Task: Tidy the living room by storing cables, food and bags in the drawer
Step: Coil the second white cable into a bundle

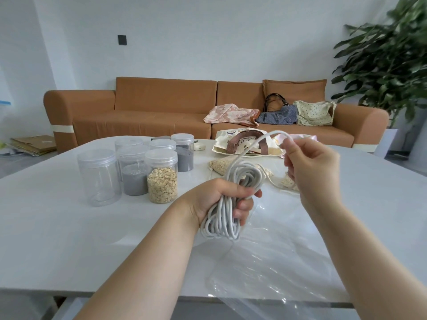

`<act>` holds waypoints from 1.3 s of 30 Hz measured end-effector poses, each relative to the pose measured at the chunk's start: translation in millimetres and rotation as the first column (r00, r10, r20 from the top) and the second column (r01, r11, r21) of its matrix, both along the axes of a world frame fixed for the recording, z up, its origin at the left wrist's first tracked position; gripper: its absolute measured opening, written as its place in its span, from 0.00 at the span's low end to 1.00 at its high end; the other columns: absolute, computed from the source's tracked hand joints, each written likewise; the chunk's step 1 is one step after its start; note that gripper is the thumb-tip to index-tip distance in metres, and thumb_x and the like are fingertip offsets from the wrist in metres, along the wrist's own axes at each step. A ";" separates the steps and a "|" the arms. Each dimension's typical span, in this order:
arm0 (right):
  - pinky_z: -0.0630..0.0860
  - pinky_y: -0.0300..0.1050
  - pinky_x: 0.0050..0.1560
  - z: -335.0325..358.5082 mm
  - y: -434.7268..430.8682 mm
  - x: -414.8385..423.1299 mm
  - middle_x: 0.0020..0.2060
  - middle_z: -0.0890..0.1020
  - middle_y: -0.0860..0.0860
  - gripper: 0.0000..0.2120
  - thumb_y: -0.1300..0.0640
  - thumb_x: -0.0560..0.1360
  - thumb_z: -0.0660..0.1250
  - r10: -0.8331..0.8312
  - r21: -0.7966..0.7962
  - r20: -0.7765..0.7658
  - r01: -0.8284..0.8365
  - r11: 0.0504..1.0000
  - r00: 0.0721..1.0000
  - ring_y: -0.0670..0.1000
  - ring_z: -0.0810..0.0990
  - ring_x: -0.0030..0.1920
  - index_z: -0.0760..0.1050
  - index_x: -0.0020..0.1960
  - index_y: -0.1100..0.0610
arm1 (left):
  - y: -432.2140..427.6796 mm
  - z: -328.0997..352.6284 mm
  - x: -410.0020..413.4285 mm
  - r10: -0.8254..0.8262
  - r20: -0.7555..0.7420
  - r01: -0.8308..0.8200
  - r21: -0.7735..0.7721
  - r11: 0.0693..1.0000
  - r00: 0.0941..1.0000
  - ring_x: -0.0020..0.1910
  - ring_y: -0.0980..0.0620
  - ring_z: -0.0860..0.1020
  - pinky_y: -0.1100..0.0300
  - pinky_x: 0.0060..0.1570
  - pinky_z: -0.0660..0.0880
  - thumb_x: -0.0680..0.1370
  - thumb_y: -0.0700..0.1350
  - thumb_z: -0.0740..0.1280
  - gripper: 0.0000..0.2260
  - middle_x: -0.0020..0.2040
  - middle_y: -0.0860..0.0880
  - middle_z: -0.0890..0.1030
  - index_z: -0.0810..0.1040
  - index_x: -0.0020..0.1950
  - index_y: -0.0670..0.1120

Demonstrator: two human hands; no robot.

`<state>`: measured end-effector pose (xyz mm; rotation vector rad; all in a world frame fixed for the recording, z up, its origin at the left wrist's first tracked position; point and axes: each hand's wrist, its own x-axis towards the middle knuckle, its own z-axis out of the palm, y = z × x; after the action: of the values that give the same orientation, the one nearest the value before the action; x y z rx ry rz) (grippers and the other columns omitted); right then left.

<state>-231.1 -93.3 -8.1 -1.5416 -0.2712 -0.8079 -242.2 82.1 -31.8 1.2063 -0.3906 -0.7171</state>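
Note:
My left hand grips a coiled bundle of white cable above the white table. One loose strand arcs up and to the right, where my right hand pinches its end. A clear plastic bag lies flat on the table under both hands. Several clear jars stand at the left; some hold oats, some grey powder, one is empty. Small bags of oats lie behind the cable. A cream tote bag with brown handles lies at the table's far side.
An orange sofa runs behind the table, with three cloth bags on its right seat. A large green plant stands at the right. Flattened cardboard lies on the floor at the left.

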 end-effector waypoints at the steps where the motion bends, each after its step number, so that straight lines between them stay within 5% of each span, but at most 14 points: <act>1: 0.61 0.38 0.28 -2.7 -0.2 0.9 0.23 0.71 0.49 0.13 0.58 0.76 0.67 -0.004 -0.031 -0.033 0.003 1.000 0.999 0.45 0.64 0.23 0.77 0.32 0.54 | 1.1 -0.5 0.8 -0.011 0.015 0.011 -0.034 0.999 1.000 0.23 0.55 0.71 0.64 0.30 0.72 0.71 0.40 0.65 0.03 0.27 0.49 0.71 0.76 0.43 0.41; 6: 0.59 0.34 0.24 -11.4 5.4 0.0 0.25 0.72 0.53 0.14 0.63 0.77 0.62 -0.070 -0.261 -0.117 0.037 0.965 0.991 0.44 0.64 0.21 0.77 0.37 0.52 | 4.8 -3.6 8.0 -0.047 0.072 0.065 -0.268 0.961 0.996 0.25 0.54 0.73 0.61 0.34 0.77 0.64 0.42 0.79 0.13 0.29 0.48 0.74 0.80 0.43 0.41; 10: 0.64 0.40 0.27 -16.1 8.7 1.4 0.25 0.78 0.58 0.09 0.60 0.74 0.68 -0.113 -0.283 -0.153 0.066 0.957 0.982 0.45 0.67 0.22 0.73 0.36 0.55 | 5.8 -3.7 12.5 0.051 0.052 -0.027 -0.389 0.921 0.997 0.25 0.54 0.73 0.60 0.34 0.78 0.61 0.41 0.80 0.13 0.28 0.48 0.74 0.81 0.41 0.40; 13: 0.62 0.35 0.24 -19.1 12.5 -1.8 0.23 0.76 0.53 0.12 0.58 0.73 0.70 -0.082 -0.310 -0.209 0.014 0.951 0.975 0.43 0.66 0.19 0.73 0.33 0.57 | 3.1 0.2 9.9 0.166 -0.007 -0.152 -0.453 0.878 0.986 0.24 0.53 0.74 0.60 0.33 0.77 0.66 0.39 0.76 0.07 0.28 0.48 0.74 0.80 0.38 0.40; 17: 0.60 0.31 0.22 -20.8 18.2 -9.2 0.23 0.77 0.54 0.11 0.63 0.73 0.69 -0.004 -0.300 -0.216 -0.063 0.952 0.976 0.43 0.64 0.19 0.74 0.33 0.59 | -1.2 6.5 6.9 0.391 -0.149 -0.414 -0.452 0.790 0.908 0.22 0.54 0.73 0.62 0.27 0.76 0.68 0.39 0.65 0.02 0.27 0.48 0.72 0.74 0.36 0.41; 28: 0.60 0.31 0.23 -24.1 26.6 -19.9 0.24 0.78 0.54 0.08 0.67 0.73 0.67 0.137 -0.350 -0.278 -0.234 0.907 0.951 0.43 0.64 0.19 0.76 0.35 0.62 | -1.5 0.5 14.1 0.635 -0.146 -0.649 -0.260 0.715 0.758 0.27 0.50 0.78 0.62 0.26 0.76 0.76 0.40 0.66 0.07 0.33 0.45 0.79 0.77 0.40 0.39; 33: 0.59 0.30 0.24 -23.7 29.0 -25.5 0.25 0.79 0.54 0.11 0.63 0.74 0.68 0.173 -0.402 -0.263 -0.271 0.875 0.949 0.42 0.64 0.20 0.77 0.33 0.62 | -4.6 2.1 14.4 0.620 -0.104 -0.618 -0.303 0.725 0.778 0.37 0.51 0.83 0.61 0.30 0.78 0.78 0.39 0.62 0.12 0.48 0.41 0.81 0.77 0.58 0.35; 35: 0.59 0.30 0.25 -23.7 30.1 -26.3 0.23 0.77 0.49 0.13 0.63 0.74 0.69 0.172 -0.398 -0.260 -0.268 0.877 0.950 0.42 0.65 0.21 0.77 0.31 0.60 | -6.7 3.0 12.7 0.622 -0.090 -0.614 -0.321 0.721 0.778 0.36 0.52 0.83 0.61 0.31 0.78 0.78 0.38 0.62 0.13 0.45 0.41 0.82 0.75 0.60 0.34; 39: 0.61 0.28 0.26 -23.0 30.9 -27.2 0.20 0.73 0.43 0.13 0.64 0.73 0.70 0.171 -0.393 -0.266 -0.269 0.879 0.949 0.41 0.67 0.21 0.77 0.30 0.58 | -9.2 2.6 12.3 0.644 -0.069 -0.627 -0.328 0.707 0.762 0.33 0.53 0.83 0.61 0.31 0.79 0.78 0.37 0.63 0.04 0.32 0.47 0.81 0.76 0.46 0.38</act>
<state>-258.2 -62.4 -31.1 -1.9530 -0.4725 -0.3982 -229.8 72.9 -29.2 0.9412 -0.1015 -0.0038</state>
